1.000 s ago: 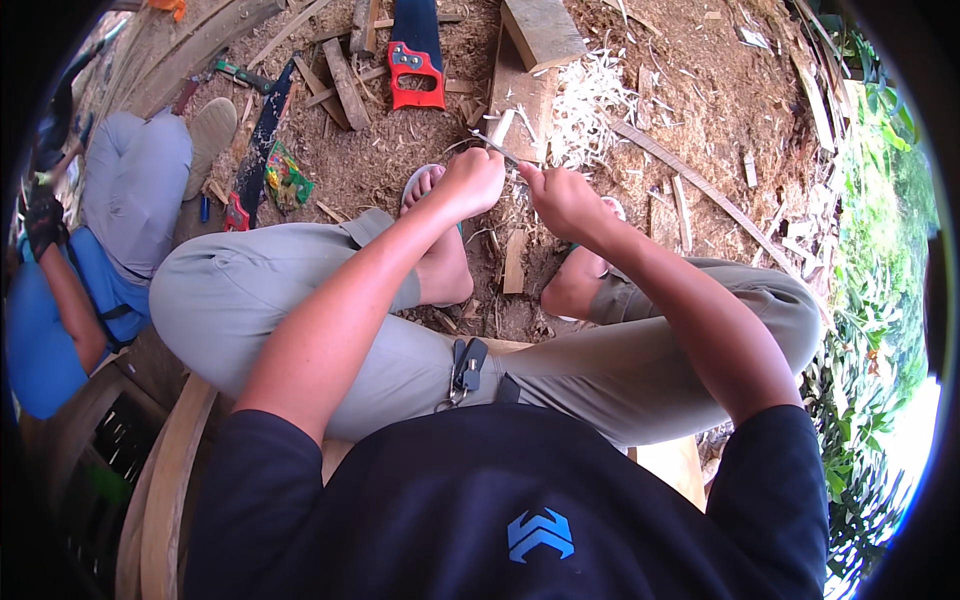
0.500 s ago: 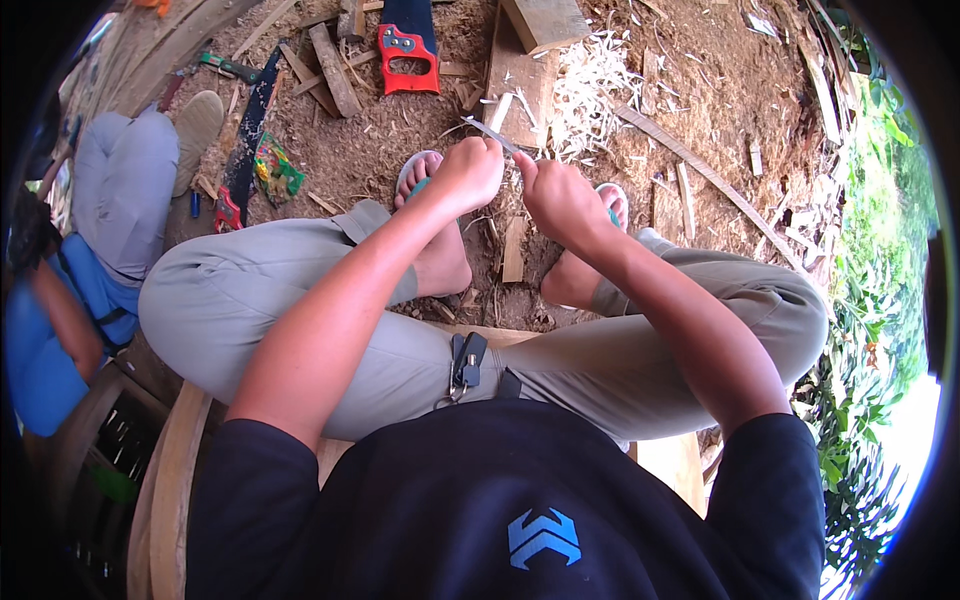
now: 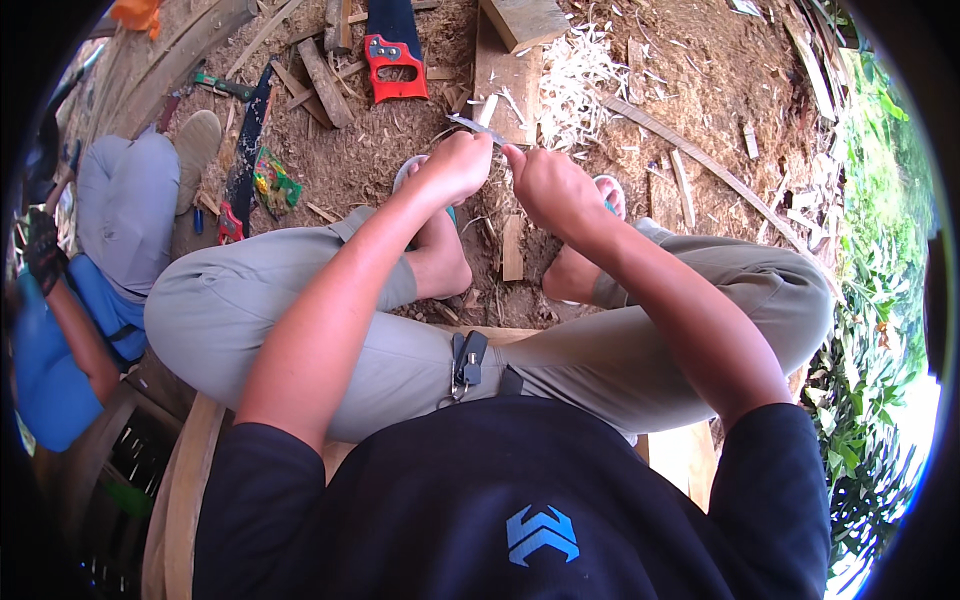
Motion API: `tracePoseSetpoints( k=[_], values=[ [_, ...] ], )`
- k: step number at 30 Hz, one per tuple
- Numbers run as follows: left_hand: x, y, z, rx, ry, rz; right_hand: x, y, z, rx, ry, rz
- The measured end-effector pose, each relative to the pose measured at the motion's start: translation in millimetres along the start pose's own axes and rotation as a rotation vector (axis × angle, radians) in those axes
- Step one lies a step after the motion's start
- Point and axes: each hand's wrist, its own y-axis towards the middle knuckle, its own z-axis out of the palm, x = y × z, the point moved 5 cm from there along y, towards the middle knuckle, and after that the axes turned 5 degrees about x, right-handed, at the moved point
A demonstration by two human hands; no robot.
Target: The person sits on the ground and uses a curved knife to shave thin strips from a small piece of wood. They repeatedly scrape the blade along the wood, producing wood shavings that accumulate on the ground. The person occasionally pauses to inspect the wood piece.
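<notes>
My right hand (image 3: 556, 190) is closed, thumb forward, around what looks like the handle of a knife. The thin grey knife blade (image 3: 474, 126) runs from it toward the upper left, passing just beyond my left knuckles. My left hand (image 3: 460, 166) is a closed fist right beside it. Whatever sits inside that fist is hidden by the fingers. Both hands hang above the ground between my knees, over my sandalled feet. Beyond them stand a wooden block (image 3: 524, 22) and a plank (image 3: 503, 75), with pale wood shavings (image 3: 585, 85) heaped alongside.
A red-handled saw (image 3: 396, 72) lies ahead on the left; farther left are a second saw (image 3: 243, 160), a green-handled tool (image 3: 222, 86) and a colourful packet (image 3: 275, 183). A co-worker's gloved hand (image 3: 44, 250) shows at far left. A long wood strip (image 3: 705, 165) lies right, near plants (image 3: 880, 300).
The view has shifted slightly. Both hands, still together with the blade, have moved a little away from me. The co-worker's gloved hand at far left shows more clearly.
</notes>
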Motion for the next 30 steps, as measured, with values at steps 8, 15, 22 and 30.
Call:
tracePoseSetpoints(
  k=[8,15,22,30],
  values=[
    [-2.0,-7.6,6.7,-0.075,0.067,0.068,3.9,-8.6,-5.2,-0.021,0.048,0.035],
    [-0.2,-2.2,10.3,-0.089,0.263,0.188,4.6,9.7,-0.2,0.001,0.02,0.105],
    [4.1,3.0,8.7,0.016,0.034,0.107,0.7,26.1,1.3,-0.02,-0.08,-0.003],
    [4.9,3.0,3.8,-0.038,0.104,0.099,2.0,4.7,19.9,-0.203,-0.332,-0.449]
  ],
)
